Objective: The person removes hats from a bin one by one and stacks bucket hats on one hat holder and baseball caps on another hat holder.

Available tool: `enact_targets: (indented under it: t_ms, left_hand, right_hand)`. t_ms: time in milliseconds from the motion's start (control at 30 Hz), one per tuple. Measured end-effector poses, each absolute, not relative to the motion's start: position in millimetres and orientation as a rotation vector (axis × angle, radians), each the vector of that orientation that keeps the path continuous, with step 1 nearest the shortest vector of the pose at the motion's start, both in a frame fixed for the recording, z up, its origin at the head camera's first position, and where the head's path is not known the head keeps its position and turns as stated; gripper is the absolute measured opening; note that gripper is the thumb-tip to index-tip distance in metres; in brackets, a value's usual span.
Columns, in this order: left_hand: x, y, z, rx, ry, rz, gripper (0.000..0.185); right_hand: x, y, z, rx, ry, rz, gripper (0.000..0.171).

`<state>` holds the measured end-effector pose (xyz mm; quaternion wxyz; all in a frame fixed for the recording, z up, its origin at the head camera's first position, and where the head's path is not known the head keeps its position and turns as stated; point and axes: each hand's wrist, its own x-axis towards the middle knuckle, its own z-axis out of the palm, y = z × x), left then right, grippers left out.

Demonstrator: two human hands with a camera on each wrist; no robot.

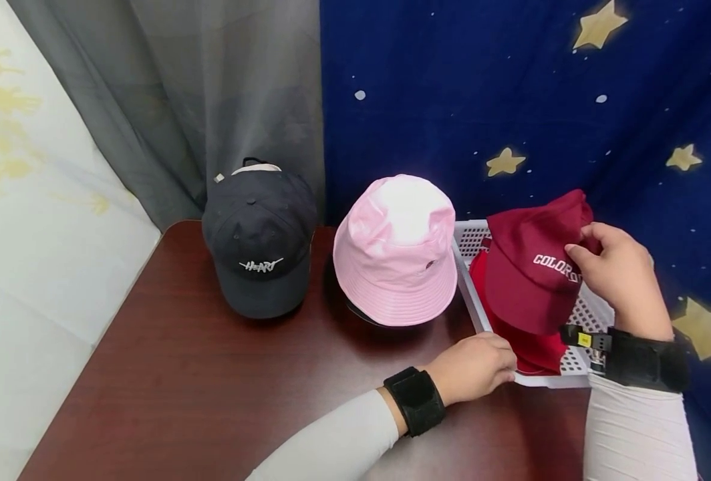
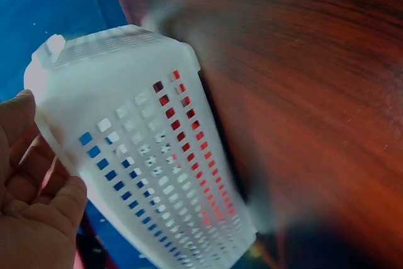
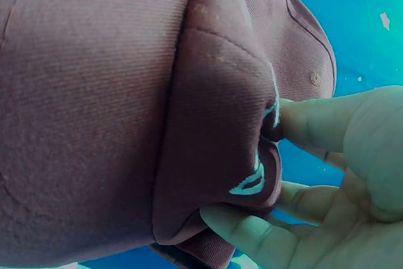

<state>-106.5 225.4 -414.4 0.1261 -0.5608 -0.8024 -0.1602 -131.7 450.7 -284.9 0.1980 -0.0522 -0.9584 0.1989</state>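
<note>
On the far left of the dark reddish-brown wooden desk (image 1: 211, 374) sits one black baseball cap with white lettering (image 1: 260, 240), brim pointing toward the person. Just right of it, one pale pink bucket hat (image 1: 396, 250) stands crown up. Next comes the left hand (image 1: 472, 367), its curled fingers (image 2: 44, 200) gripping the near corner of the single white perforated plastic basket (image 1: 470, 244), which lies along the desk's right edge with its long side running away from the person. Over that basket is the maroon baseball cap with white COLORADO lettering (image 1: 532, 267), raised and tilted, crown up and back, brim slanting down toward the person. A second red cap (image 1: 536, 347) lies under it inside the basket, so four pieces of headwear in all. Furthest right, the right hand (image 1: 623, 277) holds the maroon cap's front panel; thumb and fingers (image 3: 315, 121) pinch the fabric right at the lettering, creasing it.
</note>
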Motion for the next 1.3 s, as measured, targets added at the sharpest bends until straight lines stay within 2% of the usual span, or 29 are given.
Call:
enact_targets:
  t_ms: [133,300,433,533,667,767,933,1100,1233,1300]
  left_hand:
    - [-105,215,-415,-1.51,-2.36,-0.779,0.011]
    - [-101,181,-398,-1.157,-2.329,-1.472,0.009]
    - [-99,150,-377,-0.818,-2.282,-2.184,0.023]
    - [-94,132,-368,-0.645,-2.159,-2.499,0.034]
    - [-86,114,-362,-0.576,-1.996,-2.642,0.038]
    - [-80,99,-363,-0.505,-1.855,-2.685,0.032]
    - [-74,68,-369,-0.378,-1.805,-2.615,0.019]
    - [-72,41,-370,-0.273,-1.827,-2.587,0.017]
    - [-74,25,-369,-0.239,-1.746,-2.624,0.016]
    - [-74,18,-369,-0.228,-1.704,-2.652,0.015]
  right_hand:
    - [-129,444,-286,-0.109,-2.657,0.536,0.02]
    - [-111,425,-285,-0.077,-2.596,0.571,0.024]
    - [-88,403,-283,-0.003,-2.515,0.615,0.024]
    - [-71,381,-282,0.097,-2.428,0.644,0.019]
    - [-57,346,-287,0.282,-2.308,0.683,0.02]
    - [-54,320,-299,0.378,-2.262,0.706,0.024]
    - [-50,288,-320,0.358,-2.257,0.831,0.029]
    - [-48,276,-328,0.434,-2.072,1.245,0.035]
    - [-52,281,-334,0.54,-1.706,1.6,0.028]
    - [-55,283,-339,0.483,-1.656,1.7,0.025]
